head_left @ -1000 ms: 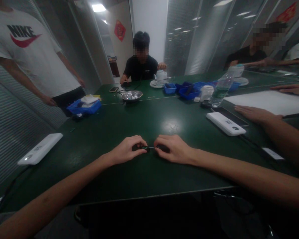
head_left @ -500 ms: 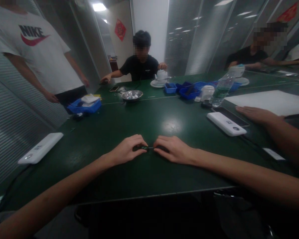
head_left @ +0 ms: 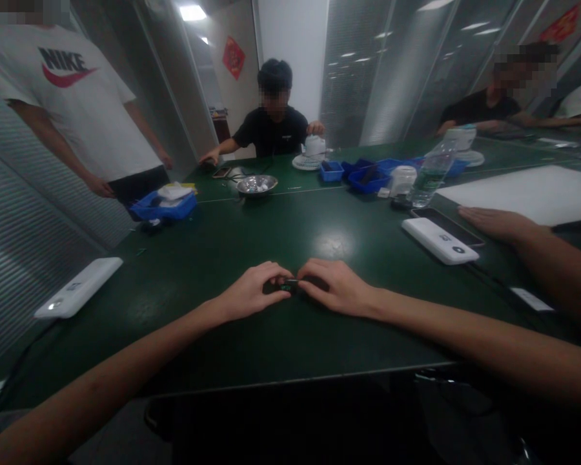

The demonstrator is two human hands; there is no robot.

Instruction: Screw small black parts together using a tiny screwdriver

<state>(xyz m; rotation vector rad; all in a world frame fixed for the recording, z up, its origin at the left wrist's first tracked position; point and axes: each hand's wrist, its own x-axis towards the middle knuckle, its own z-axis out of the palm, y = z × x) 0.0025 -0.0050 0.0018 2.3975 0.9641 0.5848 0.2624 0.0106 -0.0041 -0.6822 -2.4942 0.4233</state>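
Both of my hands rest on the dark green table (head_left: 290,336), fingertips nearly meeting. My left hand (head_left: 252,294) is curled, pinching a small dark part (head_left: 285,287) with a green spot. My right hand (head_left: 336,287) is closed too, its fingers around a thin dark tool whose slim metal tip points left into that part. Most of the tool is hidden under the fingers.
White flat devices lie at left (head_left: 77,296) and right (head_left: 439,240), with a phone (head_left: 446,226) beside the right one. A neighbour's hand (head_left: 496,223) lies flat at right. Farther off are blue trays (head_left: 163,206), a metal bowl (head_left: 256,186), a water bottle (head_left: 428,171), and other people.
My hands have drawn closer together and slid slightly away from me. The person in black across the table has stretched an arm out to the left.
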